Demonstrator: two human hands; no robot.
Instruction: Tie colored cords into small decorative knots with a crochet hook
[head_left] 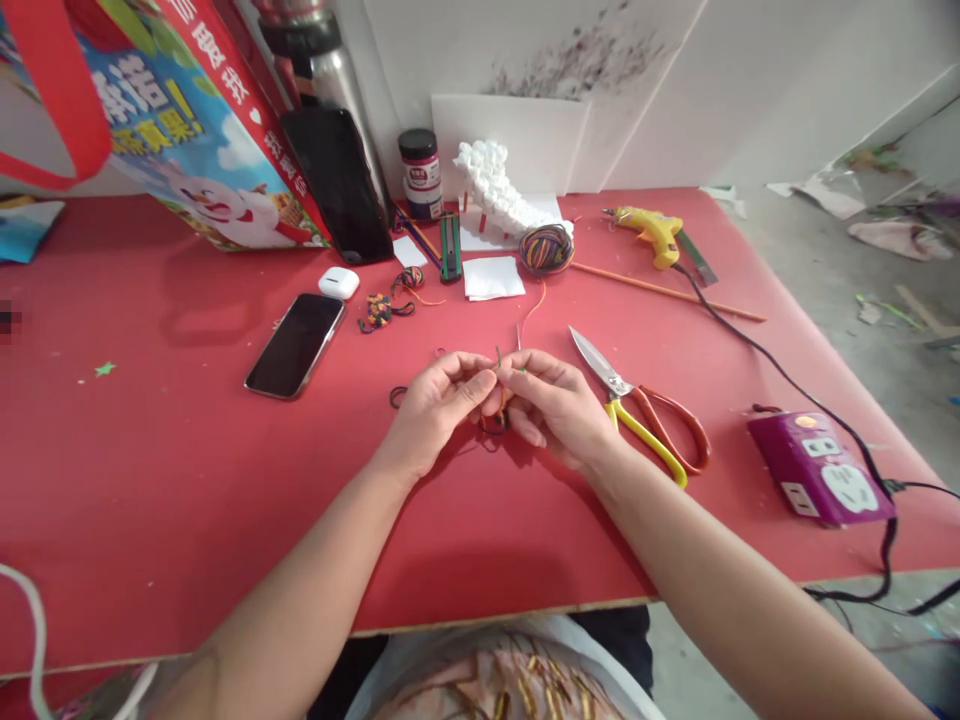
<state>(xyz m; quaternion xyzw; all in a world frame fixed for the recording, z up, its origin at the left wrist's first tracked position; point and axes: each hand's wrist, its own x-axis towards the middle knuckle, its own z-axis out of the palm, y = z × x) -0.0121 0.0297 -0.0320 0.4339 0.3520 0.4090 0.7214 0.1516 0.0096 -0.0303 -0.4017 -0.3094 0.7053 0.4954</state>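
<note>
Both hands meet over the middle of the table. My left hand [442,405] is closed in a pinch on multicoloured yarn [504,397], thumb against fingers. Opposite it, my right hand [562,405] pinches the same yarn, their fingertips almost touching. A thin pale shaft [518,338] pokes up by the right fingers; what kind of tool it is cannot be made out. Dark and orange loops hang below the fingers, partly hidden. An orange strand runs back towards a yarn ball [546,248]. Scissors [619,385] with red and yellow handles lie open beside my right hand.
A phone [296,345], an earbud case [339,283] and small yarn pieces [381,311] lie left. Behind are a green cutter [450,248], white paper [493,278] and a white bumpy model [491,185]. A glue gun [652,232] and corded purple socket box [821,468] occupy the right.
</note>
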